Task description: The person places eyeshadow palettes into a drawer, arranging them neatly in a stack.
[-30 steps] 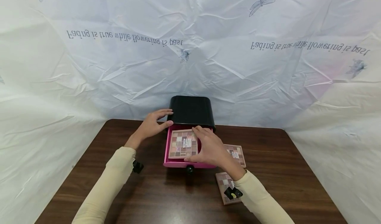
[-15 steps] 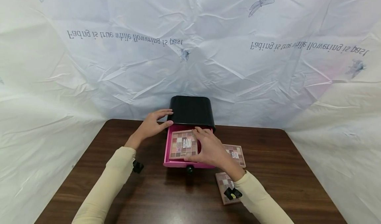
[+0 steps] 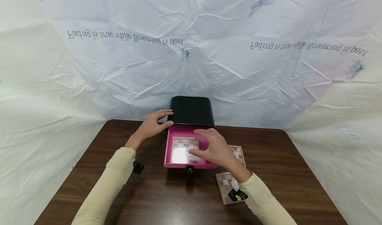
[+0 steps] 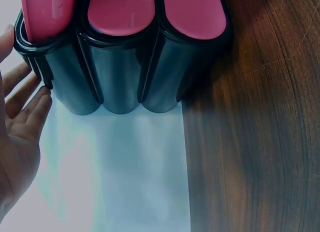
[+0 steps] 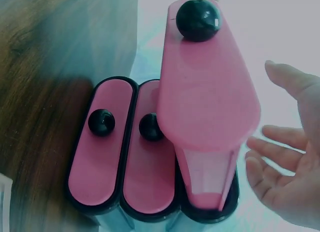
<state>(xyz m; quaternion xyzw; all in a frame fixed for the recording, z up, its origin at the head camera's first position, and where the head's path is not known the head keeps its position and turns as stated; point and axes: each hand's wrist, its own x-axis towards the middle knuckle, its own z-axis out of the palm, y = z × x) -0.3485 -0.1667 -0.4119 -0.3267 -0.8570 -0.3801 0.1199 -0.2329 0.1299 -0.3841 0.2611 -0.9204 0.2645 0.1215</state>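
A black cabinet with three pink drawers stands at the table's back, its top drawer pulled out. An eyeshadow palette with a shiny, glaring lid lies flat inside, towards the drawer's front left. My right hand hovers over the drawer's right side, thumb and fingers spread apart and holding nothing; the right wrist view shows its fingers beside the drawer front. Against the cabinet's left side rests my left hand, its fingers straight along the black shell in the left wrist view.
Two more palettes lie on the table to the right of the drawer: one palette partly behind my right wrist, another palette nearer, partly under the forearm. A black knob sticks out from the drawer front. A white printed sheet hangs behind the table.
My right hand has let go of the palette, which now lies lower in the drawer, and has lifted slightly to the right. The left hand has stayed in place.
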